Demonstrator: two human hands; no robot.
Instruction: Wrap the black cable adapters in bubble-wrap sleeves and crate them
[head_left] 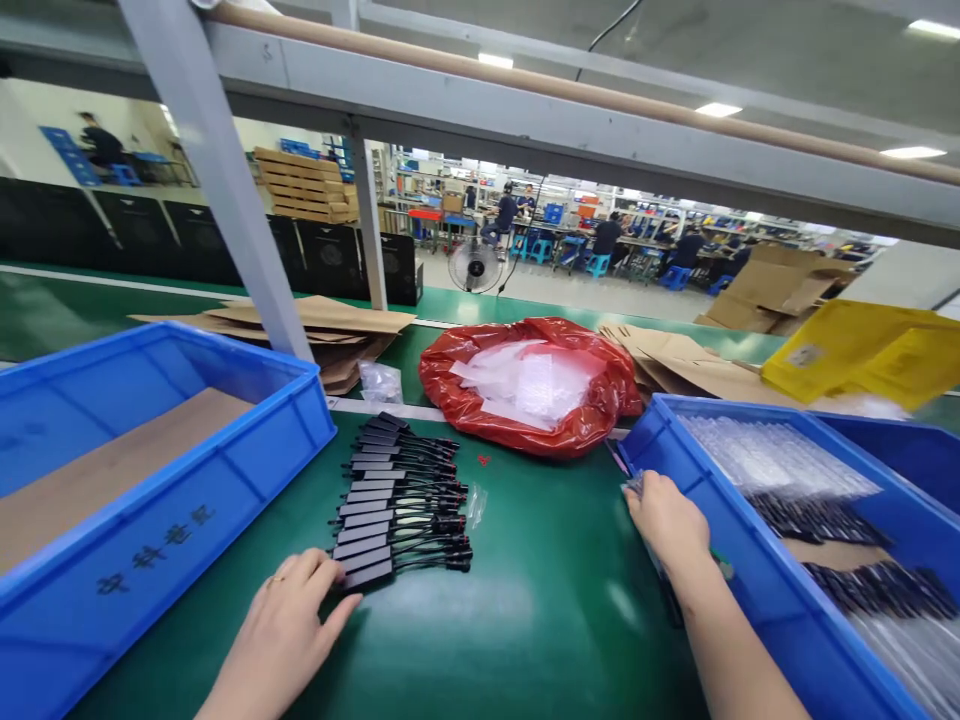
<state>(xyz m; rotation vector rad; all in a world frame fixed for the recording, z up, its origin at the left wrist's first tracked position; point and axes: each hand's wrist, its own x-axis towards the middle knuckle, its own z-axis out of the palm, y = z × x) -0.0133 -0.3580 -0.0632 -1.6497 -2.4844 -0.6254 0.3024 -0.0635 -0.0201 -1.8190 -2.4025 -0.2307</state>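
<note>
A row of several black box-shaped devices with short cables (pixel 371 535) lies on the green work surface (pixel 540 640). My left hand (pixel 296 620) is at the near end of this row, thumb and fingers apart, its fingertips at the closest device. Beside the right blue bin, my right hand (pixel 667 520) has its fingers closed on what looks like a clear plastic bag (pixel 634 484). Something dark and long shows under that wrist, mostly hidden by the hand and arm.
A blue bin (pixel 217 500) stands left; another blue bin (pixel 739 555) at right holds bagged black devices. Behind the row sits a red plastic bag (pixel 442 385) with white packaging inside. Small red pieces (pixel 484 460) lie nearby. A grey post (pixel 217 170) rises behind the left bin.
</note>
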